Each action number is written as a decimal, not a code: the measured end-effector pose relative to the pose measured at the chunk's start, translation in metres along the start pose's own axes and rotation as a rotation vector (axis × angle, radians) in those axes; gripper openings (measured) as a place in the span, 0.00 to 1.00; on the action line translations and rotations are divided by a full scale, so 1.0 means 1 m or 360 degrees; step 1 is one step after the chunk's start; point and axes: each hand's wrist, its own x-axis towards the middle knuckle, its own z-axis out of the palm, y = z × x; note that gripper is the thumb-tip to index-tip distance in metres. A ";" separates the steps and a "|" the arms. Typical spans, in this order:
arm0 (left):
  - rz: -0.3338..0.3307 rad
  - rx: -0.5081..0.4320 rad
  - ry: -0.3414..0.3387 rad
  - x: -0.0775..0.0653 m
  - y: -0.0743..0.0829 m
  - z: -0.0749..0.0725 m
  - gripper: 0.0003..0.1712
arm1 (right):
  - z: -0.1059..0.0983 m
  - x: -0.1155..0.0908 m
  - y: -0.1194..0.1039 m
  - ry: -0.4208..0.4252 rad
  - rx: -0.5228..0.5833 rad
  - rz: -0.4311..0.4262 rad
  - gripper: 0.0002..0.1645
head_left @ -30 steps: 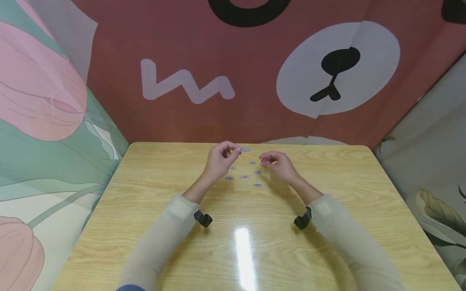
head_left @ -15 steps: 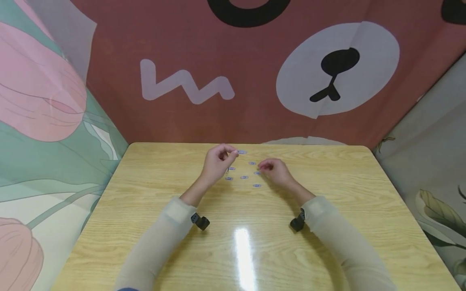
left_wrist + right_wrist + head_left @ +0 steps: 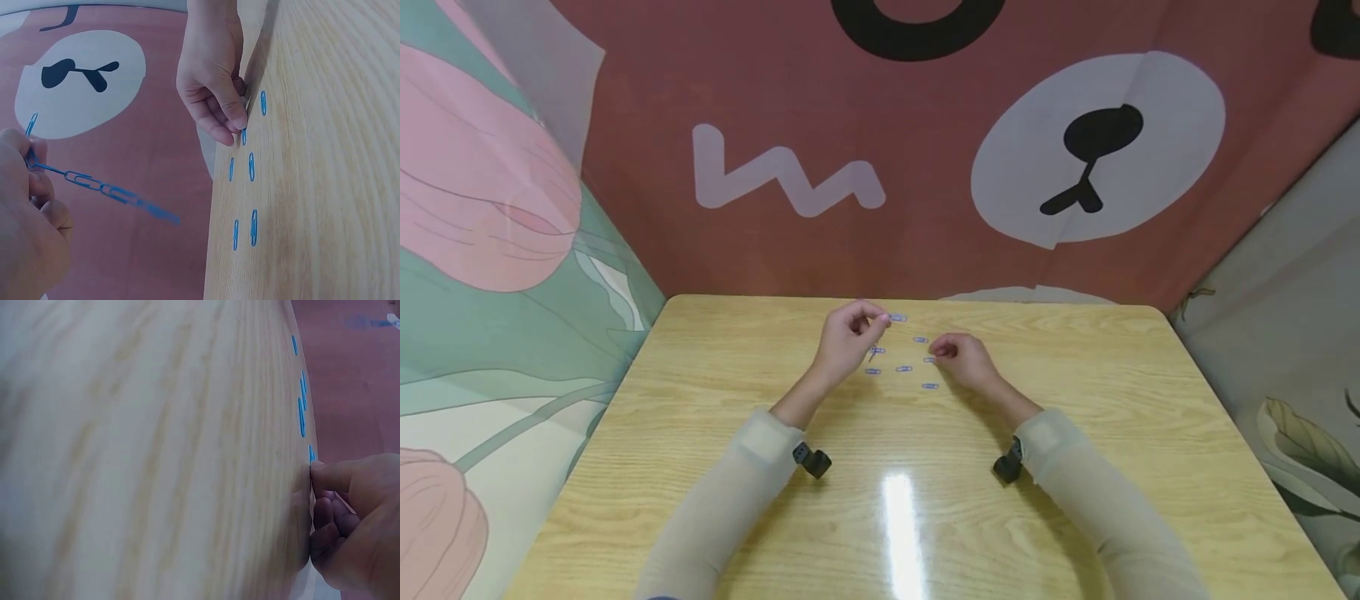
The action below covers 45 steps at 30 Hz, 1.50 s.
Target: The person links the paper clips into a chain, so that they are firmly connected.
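My left hand (image 3: pixel 847 340) is raised over the far part of the table and pinches a blue paper clip (image 3: pixel 898 317), which sticks out past the fingertips. From the same fingers a chain of linked blue paper clips (image 3: pixel 84 180) dangles, its lower end blurred in the left wrist view. My right hand (image 3: pixel 967 360) is down at the tabletop, thumb and curled fingers on one end of a loose paper clip (image 3: pixel 244 136). Several other blue clips lie apart between and in front of the hands, among them one paper clip (image 3: pixel 904 368) in the middle and one (image 3: pixel 930 386) nearest me.
The wooden table (image 3: pixel 737 517) ends at a back edge just beyond the hands. Behind it hangs a reddish-brown printed curtain (image 3: pixel 775 258), with patterned cloth (image 3: pixel 490 358) at the left side. Each wrist bears a small black camera (image 3: pixel 812 460).
My right hand has come down and slightly left onto a loose clip, its fingers closing together. My left hand, still holding the chain, has lowered slightly.
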 end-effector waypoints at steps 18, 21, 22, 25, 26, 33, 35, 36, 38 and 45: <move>0.0022 -0.0011 -0.0003 0.001 -0.001 0.003 0.04 | -0.001 -0.001 -0.006 -0.0019 -0.0224 0.0095 0.02; 0.0027 -0.0014 -0.0011 0.001 0.000 0.003 0.05 | -0.001 -0.001 -0.008 -0.0053 -0.0259 0.0107 0.03; 0.0025 -0.0015 -0.0012 0.001 0.000 0.004 0.05 | -0.001 -0.001 -0.009 -0.0064 -0.0269 0.0108 0.03; 0.0003 -0.0023 -0.0016 0.001 0.000 0.004 0.05 | -0.002 -0.001 -0.012 -0.0098 -0.0310 0.0095 0.03; -0.0003 -0.0023 -0.0018 0.001 0.000 0.004 0.05 | -0.002 -0.001 -0.012 -0.0108 -0.0324 0.0096 0.03; -0.0002 -0.0026 -0.0020 0.001 0.001 0.005 0.05 | -0.001 -0.004 -0.012 -0.0119 -0.0395 0.0008 0.04; 0.0001 -0.0027 -0.0017 0.001 0.001 0.005 0.05 | -0.001 -0.004 -0.012 -0.0121 -0.0427 -0.0044 0.05; 0.0003 -0.0029 -0.0015 0.001 0.000 0.005 0.05 | -0.001 -0.005 -0.012 -0.0122 -0.0437 -0.0062 0.05; 0.0005 -0.0033 -0.0017 0.001 0.000 0.005 0.04 | -0.002 -0.006 -0.012 -0.0134 -0.0426 -0.0060 0.06; 0.0012 -0.0038 -0.0016 0.002 -0.001 0.005 0.04 | -0.008 -0.008 -0.008 -0.0102 -0.0284 -0.0030 0.05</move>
